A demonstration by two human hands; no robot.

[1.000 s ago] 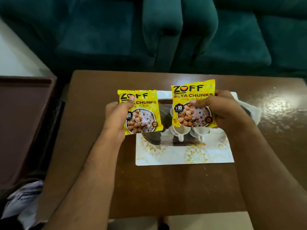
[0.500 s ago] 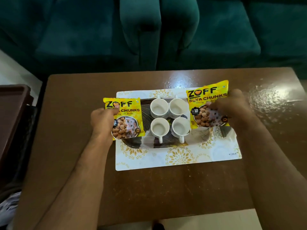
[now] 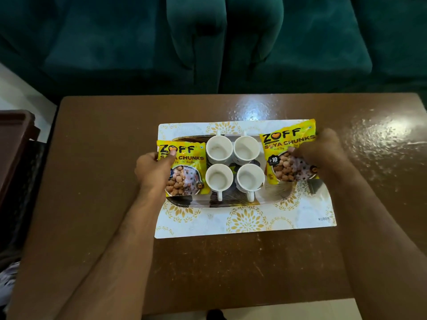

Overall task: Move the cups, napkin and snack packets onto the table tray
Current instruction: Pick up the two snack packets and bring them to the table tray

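Note:
Several white cups [image 3: 219,148] stand grouped in the middle of a dark patterned tray [image 3: 231,203]. The tray rests on a white and gold placemat [image 3: 245,222]. My left hand [image 3: 153,169] grips a yellow snack packet [image 3: 187,168] over the tray's left end. My right hand [image 3: 323,155] grips a second yellow snack packet [image 3: 288,151] over the tray's right end. Both packets face up beside the cups. I see no napkin.
The tray sits on a brown wooden table [image 3: 92,181]. A dark green sofa [image 3: 208,42] stands behind the table. A dark brown piece of furniture [image 3: 13,144] is at the left edge.
Both hands have spread apart and lowered, carrying the packets from in front of the cups to the tray's two ends. The cups are now uncovered.

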